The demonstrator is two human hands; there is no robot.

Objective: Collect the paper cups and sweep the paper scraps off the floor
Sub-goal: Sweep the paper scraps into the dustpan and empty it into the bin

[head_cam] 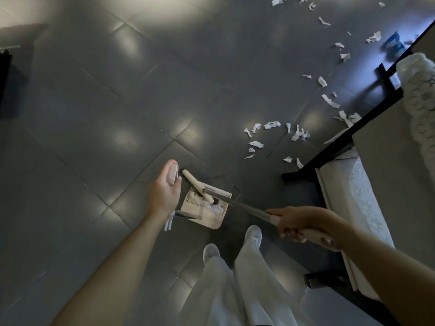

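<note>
The right hand (303,228) is clamped round the pale grip of the broom (240,204). Its metal pole slants down to a cream head lying over the dustpan (211,220) on the grey tiled floor (94,114). The left hand (164,187) curls its fingers round the pale top of the dustpan handle (174,175). A few white bits lie in the pan, while most paper scraps (299,134) are strewn toward the floor's right edge, beside the black-framed furniture (306,170).

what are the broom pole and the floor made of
Slim silvery broom pole: probably metal, smooth and shiny, with a bright highlight along it. Dark grey floor: likely glazed tile, given grout lines and glossy light reflections.
</note>
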